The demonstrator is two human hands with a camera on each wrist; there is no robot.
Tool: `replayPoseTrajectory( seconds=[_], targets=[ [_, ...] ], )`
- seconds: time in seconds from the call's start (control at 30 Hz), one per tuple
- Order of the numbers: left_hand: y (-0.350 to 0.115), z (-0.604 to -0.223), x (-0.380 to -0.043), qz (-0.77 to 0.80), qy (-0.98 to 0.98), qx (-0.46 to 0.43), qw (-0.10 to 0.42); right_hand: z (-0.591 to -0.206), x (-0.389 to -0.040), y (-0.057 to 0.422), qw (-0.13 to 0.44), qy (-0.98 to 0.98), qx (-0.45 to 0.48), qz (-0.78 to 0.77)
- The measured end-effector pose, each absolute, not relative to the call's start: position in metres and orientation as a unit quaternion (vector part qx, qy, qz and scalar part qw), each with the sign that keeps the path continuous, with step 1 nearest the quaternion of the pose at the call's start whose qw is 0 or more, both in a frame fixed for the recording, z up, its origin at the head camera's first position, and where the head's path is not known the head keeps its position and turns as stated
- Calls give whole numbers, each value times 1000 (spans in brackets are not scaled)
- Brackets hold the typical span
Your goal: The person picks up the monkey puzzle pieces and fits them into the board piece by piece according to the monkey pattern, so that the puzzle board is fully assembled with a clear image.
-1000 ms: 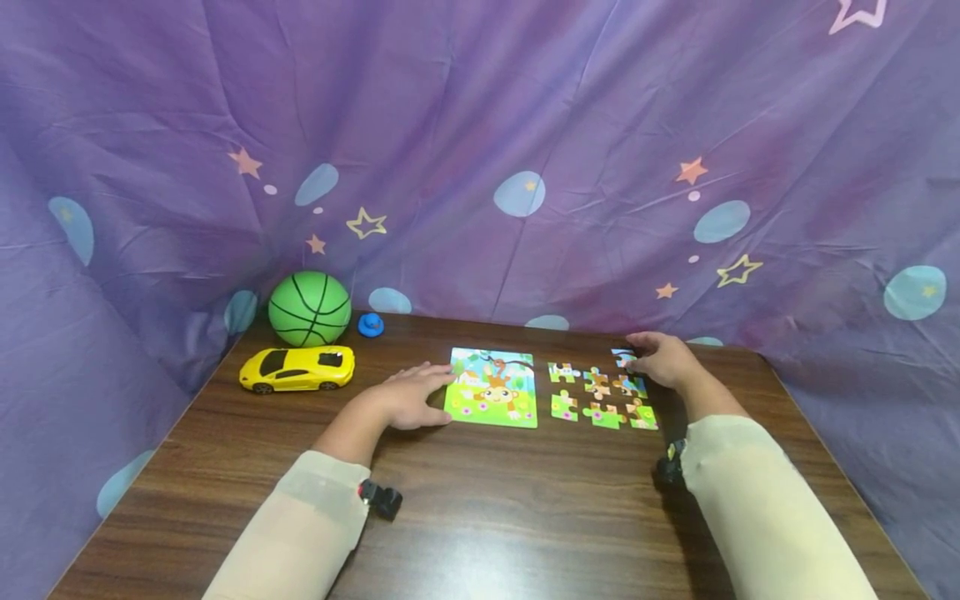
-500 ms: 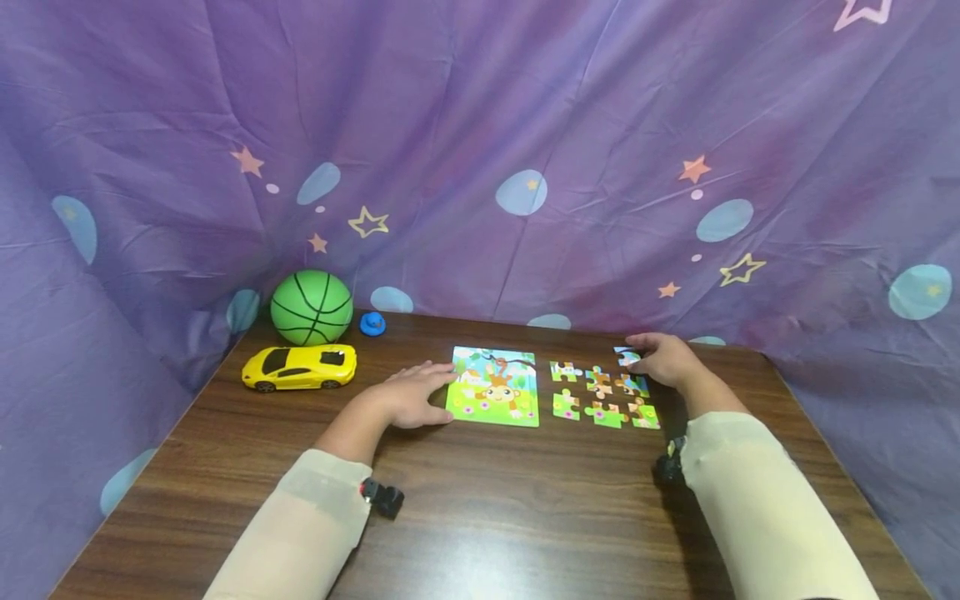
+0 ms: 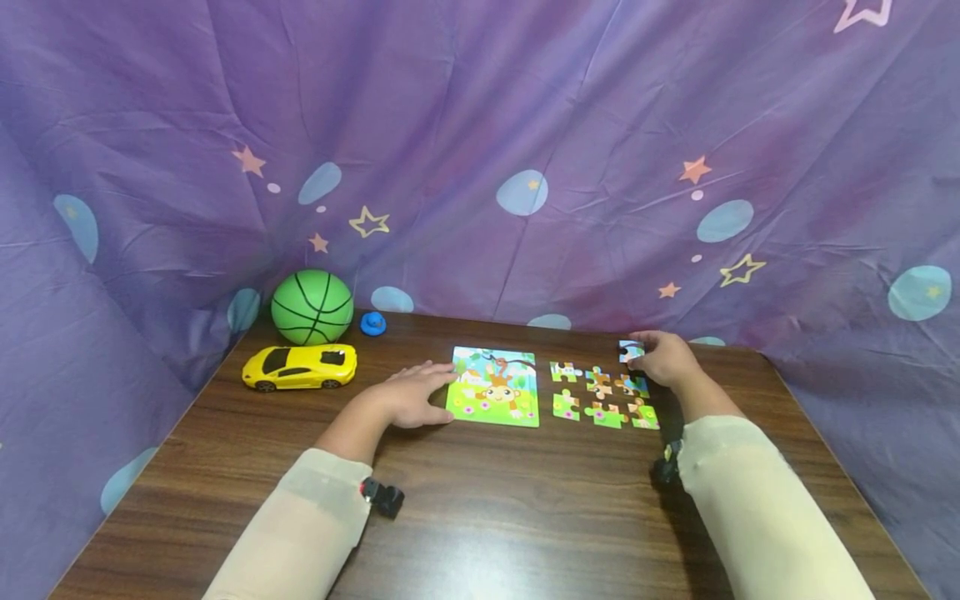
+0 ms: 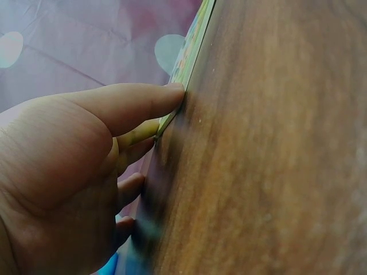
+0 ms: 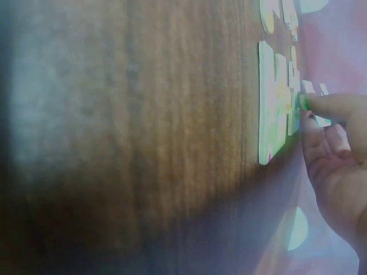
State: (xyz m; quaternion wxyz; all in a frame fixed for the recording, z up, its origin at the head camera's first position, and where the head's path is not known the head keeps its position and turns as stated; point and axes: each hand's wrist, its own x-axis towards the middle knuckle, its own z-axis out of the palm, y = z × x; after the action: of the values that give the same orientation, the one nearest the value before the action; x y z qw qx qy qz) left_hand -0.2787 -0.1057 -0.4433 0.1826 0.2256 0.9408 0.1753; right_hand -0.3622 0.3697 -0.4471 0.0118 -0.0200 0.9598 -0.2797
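In the head view a flat board with a monkey picture (image 3: pixel 492 387) lies mid-table. My left hand (image 3: pixel 411 397) rests at its left edge, fingers extended; in the left wrist view the thumb (image 4: pixel 137 103) touches the board's edge. To the right lie several loose jigsaw pieces (image 3: pixel 606 414) in rough rows. At their far right corner my right hand (image 3: pixel 667 358) pinches a blue-topped jigsaw piece (image 3: pixel 628 350) between thumb and fingers, partly covering it. The right wrist view is hazy, showing the right hand (image 5: pixel 338 154) behind the nearer pieces.
A yellow toy car (image 3: pixel 300 367), a green ball (image 3: pixel 312 307) and a small blue rubber duck (image 3: pixel 372 324) stand at the back left of the wooden table (image 3: pixel 480 508). A purple curtain (image 3: pixel 450 125) hangs close behind.
The pinched jigsaw piece has shifted slightly away and to the right, turning a little, with my right hand on it. My left hand and the board stay in place.
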Motion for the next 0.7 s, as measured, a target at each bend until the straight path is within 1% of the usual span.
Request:
replayPoseTrajectory(
  seconds=[0.2,0.3,0.4,0.7],
  targets=[
    [-106,-445,-279,174,941,225,181,-447,-355,357,-18,946,-20,-323],
    [-106,-444,-279,174,941,227,180,-446,-352,346,-22,934,-25,-356],
    [-106,-444,-279,174,941,228,179,-443,-347,334,-12,925,-26,-379],
    [-106,-442,-277,179,940,227,181,-437,-340,302,-3,923,-46,-382]
  ],
)
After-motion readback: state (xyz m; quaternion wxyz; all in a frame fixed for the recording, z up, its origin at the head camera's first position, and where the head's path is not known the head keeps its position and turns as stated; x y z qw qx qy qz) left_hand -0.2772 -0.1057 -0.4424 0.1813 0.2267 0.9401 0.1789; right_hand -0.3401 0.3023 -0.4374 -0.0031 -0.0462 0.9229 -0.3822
